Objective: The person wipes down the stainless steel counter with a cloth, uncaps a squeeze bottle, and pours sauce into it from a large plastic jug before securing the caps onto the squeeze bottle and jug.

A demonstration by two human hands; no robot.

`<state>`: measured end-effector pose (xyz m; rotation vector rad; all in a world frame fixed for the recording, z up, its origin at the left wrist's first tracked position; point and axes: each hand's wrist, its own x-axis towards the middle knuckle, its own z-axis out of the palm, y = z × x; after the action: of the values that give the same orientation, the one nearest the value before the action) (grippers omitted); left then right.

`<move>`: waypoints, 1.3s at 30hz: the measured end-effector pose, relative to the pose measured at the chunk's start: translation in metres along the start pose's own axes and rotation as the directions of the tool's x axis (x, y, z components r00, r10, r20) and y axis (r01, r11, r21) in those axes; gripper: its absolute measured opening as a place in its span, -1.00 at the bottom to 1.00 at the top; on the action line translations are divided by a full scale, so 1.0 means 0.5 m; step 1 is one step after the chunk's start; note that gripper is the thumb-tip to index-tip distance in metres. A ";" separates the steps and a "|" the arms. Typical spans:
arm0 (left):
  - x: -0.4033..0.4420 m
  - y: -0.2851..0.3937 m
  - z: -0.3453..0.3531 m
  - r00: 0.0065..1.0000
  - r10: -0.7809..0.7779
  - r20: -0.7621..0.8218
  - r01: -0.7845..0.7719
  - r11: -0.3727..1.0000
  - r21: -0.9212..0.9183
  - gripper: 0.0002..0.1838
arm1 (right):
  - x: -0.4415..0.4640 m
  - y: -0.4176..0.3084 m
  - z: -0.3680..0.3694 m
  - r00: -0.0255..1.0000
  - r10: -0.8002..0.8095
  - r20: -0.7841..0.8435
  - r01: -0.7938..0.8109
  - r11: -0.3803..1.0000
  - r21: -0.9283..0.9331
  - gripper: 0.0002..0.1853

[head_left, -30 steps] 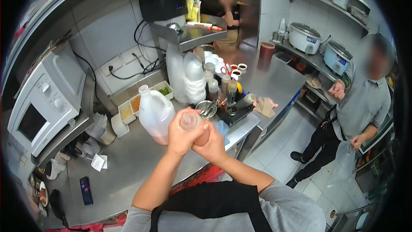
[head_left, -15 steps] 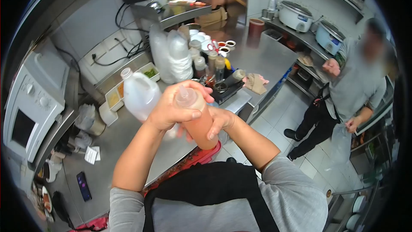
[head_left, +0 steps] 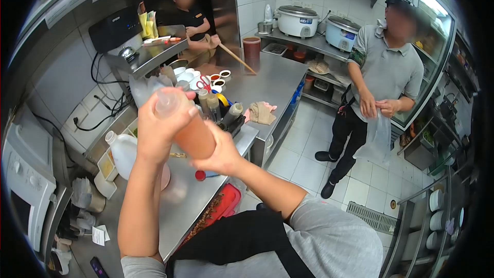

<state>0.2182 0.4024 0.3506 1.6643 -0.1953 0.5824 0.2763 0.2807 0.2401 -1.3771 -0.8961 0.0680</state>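
Observation:
A squeeze bottle (head_left: 193,136) of orange-pink liquid is held tilted above the counter, its pale nozzle end toward the upper left. My left hand (head_left: 153,136) is closed round its top, the thumb lying along the side. Lower down, my right hand (head_left: 225,152) grips the bottle near its base. Behind my left forearm stands a translucent plastic jug (head_left: 122,153), partly hidden. On the counter below the bottle, a red cap (head_left: 200,175) lies near my right hand.
A red tray (head_left: 226,199) holds small brown pieces at the counter's front edge. Sauce bottles (head_left: 213,104) and a folded cloth (head_left: 262,113) are beyond my hands. On the right, a co-worker (head_left: 386,62) holds a clear plastic bag (head_left: 374,139). Another person (head_left: 193,23) holds a wooden stick (head_left: 237,57).
My view has swung to the right. Both hands remain on the bottle, which is now more tilted. The co-worker's hands have come together at the plastic bag.

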 end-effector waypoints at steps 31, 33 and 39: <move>0.210 -0.529 0.225 0.966 -0.187 0.177 -0.085 0.418 0.905 -0.28 | 0.239 0.378 -0.582 0.952 0.213 0.221 -0.267 0.929 0.255 -0.24; 0.227 -0.556 0.227 0.960 -0.268 0.088 0.034 0.419 0.907 -0.34 | 0.311 0.423 -0.607 0.960 0.175 0.220 -0.229 0.940 0.254 -0.29; 0.243 -0.579 0.173 0.954 -0.198 -0.226 0.297 0.509 0.808 -0.45 | 0.515 0.474 -0.507 0.961 0.044 0.273 -0.087 0.986 0.145 -0.32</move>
<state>0.4739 0.3974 0.1488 2.5386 0.5021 0.5707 0.7048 0.2699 0.1851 -1.2691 -1.0477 0.3770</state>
